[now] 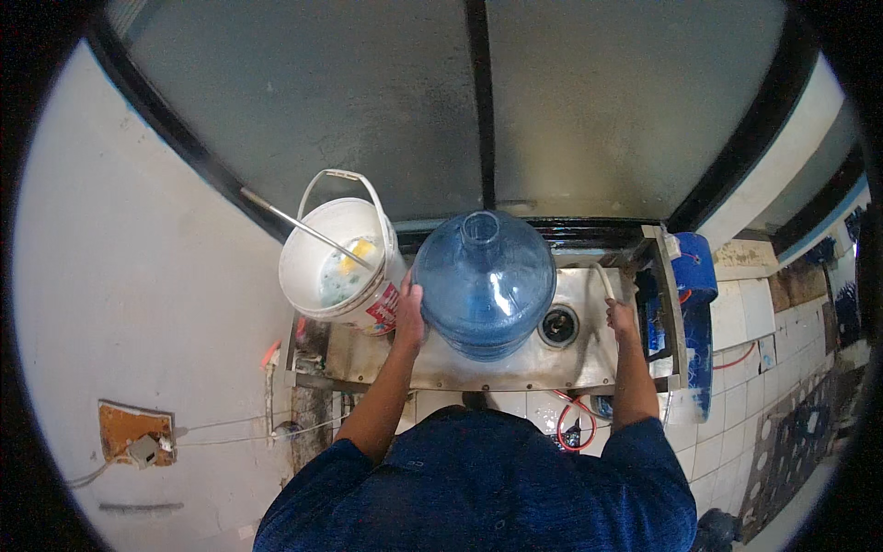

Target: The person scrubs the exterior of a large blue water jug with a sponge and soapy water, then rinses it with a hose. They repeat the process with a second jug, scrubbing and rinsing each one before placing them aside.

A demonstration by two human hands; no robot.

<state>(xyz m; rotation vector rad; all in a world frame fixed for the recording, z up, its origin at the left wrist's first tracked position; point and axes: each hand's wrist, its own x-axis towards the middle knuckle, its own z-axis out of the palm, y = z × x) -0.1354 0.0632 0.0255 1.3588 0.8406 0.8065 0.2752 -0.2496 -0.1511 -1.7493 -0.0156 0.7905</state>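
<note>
A blue, see-through water-cooler jug (476,290) stands upright on a stainless-steel counter (441,369), its open neck facing up. My left hand (410,314) holds the jug's left side, between it and a white plastic bucket (300,293). Inside the bucket are suds, a yellow sponge (357,255) and the lower end of a metal rod (296,222) that leans on the rim. To the right of the jug, my right hand (620,319) grips a pale hose (601,277). A round drain (558,326) lies between the jug and that hand.
Behind the counter rise frosted glass panels (621,110) in dark frames. A blue drum (692,276) stands beyond the right end. Below the front edge hangs a looped red hose (578,429). On the left wall is a socket box (143,450) with cables.
</note>
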